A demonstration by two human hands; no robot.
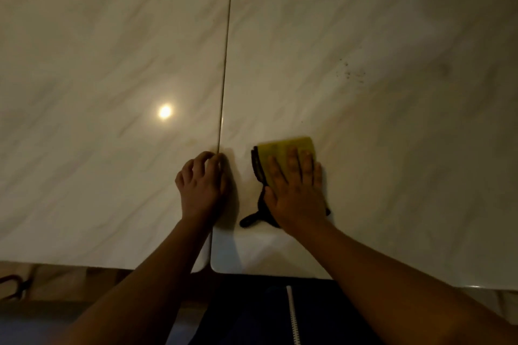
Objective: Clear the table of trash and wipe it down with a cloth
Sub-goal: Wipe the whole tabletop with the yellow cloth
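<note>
**Mia:** When the head camera looked down, where was the cloth?

**Ben:** It lay on the table, near the front edge, just to the right of the seam. It was yellow with a black edge.

**Mia:** What did the right hand do?

**Ben:** It lay flat on top of the cloth. Its fingers were straight and a bit spread. It pressed the cloth down and did not grab it.

**Mia:** And the left hand?

**Ben:** It rested on the table, right at the seam, with its fingers curled in. I could not tell if it pinched anything.

**Mia:** So how should the wiping go?

**Ben:** I think the flat palm was a good way to push, because the whole cloth touched the table. Long, slow strokes would be best. There were dark specks farther out on the right side, well apart from the cloth. I would slide the cloth out there and pull them back toward the front edge, not flick them around.

**Mia:** Anything tricky?

**Ben:** Dirt could hide in the seam, so I would run the cloth along it too.
</note>
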